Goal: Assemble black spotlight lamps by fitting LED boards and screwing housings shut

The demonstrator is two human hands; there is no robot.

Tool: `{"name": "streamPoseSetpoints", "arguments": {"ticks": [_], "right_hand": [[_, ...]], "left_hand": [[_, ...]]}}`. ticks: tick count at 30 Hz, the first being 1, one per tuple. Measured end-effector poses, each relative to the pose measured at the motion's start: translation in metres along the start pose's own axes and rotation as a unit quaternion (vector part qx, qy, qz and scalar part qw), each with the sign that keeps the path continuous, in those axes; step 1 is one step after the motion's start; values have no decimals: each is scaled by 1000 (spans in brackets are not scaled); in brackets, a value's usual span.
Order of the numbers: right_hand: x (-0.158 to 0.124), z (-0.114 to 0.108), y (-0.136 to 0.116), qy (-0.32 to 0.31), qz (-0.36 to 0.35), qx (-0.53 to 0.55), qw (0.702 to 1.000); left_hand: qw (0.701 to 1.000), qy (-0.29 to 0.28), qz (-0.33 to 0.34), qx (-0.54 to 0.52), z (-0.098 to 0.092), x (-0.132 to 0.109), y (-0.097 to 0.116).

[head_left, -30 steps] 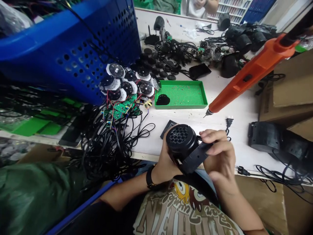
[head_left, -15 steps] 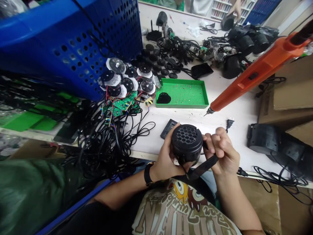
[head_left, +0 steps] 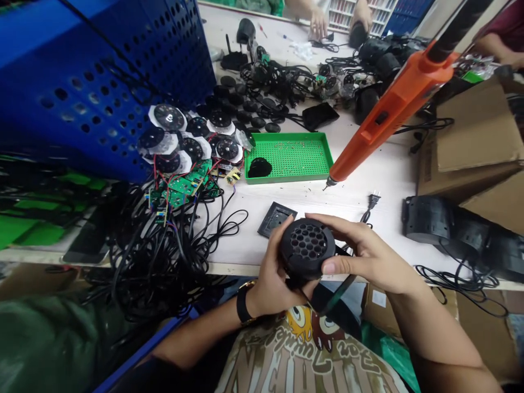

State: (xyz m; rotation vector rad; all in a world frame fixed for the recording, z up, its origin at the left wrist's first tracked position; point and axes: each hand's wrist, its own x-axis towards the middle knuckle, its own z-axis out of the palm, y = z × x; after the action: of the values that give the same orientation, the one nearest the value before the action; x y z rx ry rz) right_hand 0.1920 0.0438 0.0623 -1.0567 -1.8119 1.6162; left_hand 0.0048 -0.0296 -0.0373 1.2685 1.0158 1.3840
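Both my hands hold a round black housing with a honeycomb grille above the table's front edge, grille facing up. My left hand cups it from below and the left side. My right hand reaches across from the right, thumb and fingers pressed on its rim. A dark bracket hangs below the housing, partly hidden by my hands. Just beyond them lies a flat black square plate. An orange electric screwdriver hangs above the table, its tip a little way up and to the right of the housing.
A green perforated tray holds small screws. Black cables, circuit boards and round discs crowd the table's left, under a blue perforated crate. Black housings and cardboard boxes stand right. A co-worker's hands work far back.
My right hand has moved off the bracket onto the housing's rim. The housing has turned its grille further upward, and the whole view has shifted, with the table contents moving left.
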Motion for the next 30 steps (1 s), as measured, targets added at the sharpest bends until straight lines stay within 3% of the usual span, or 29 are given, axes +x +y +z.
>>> {"name": "streamPoseSetpoints", "arguments": {"ticks": [11, 18, 20, 25, 30], "right_hand": [[3, 13, 8, 49, 10, 67, 997], [16, 6, 13, 26, 67, 129, 989], [21, 5, 16, 43, 75, 173, 981], [23, 18, 29, 128, 18, 224, 966], [15, 37, 38, 204, -36, 160, 965]], "left_hand": [[996, 23, -47, -67, 7, -7, 0], [985, -19, -86, -151, 2, 1, 2], [975, 5, -102, -199, 0, 11, 6], [932, 140, -178, -282, -6, 40, 20], [914, 170, -214, -300, -13, 55, 27]]}}
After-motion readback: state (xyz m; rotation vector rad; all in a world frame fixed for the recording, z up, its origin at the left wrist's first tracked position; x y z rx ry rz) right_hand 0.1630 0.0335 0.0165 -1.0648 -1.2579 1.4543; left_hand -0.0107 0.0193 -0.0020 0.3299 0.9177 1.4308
